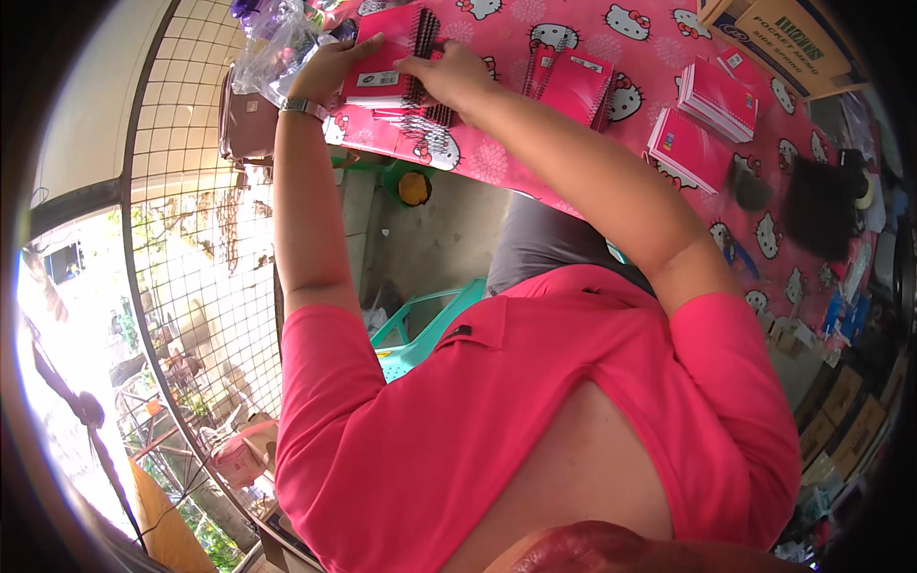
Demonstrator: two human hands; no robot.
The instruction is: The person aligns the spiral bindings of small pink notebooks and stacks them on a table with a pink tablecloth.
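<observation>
A stack of pink spiral notebooks (pixel 390 59) sits at the near left part of the table, its black wire binding facing right. My left hand (pixel 330 69) grips the stack along its left side, thumb over the top cover. From the right, my right hand (pixel 451 76) closes on the bound edge, with its thumb and fingers against the black coils. More coils show below the top notebooks at the table's front edge. To the right of my right hand lies another group of pink spiral notebooks (pixel 575 88).
Further right are more pink notebook piles (pixel 716 100), an open cardboard box (pixel 788 43) and a black cloth-like item (pixel 826 205). A pink patterned cover (pixel 492 153) lines the table. Clear plastic bags (pixel 272 59) and a brown bag (pixel 250 119) are at left, near wire mesh (pixel 196 153).
</observation>
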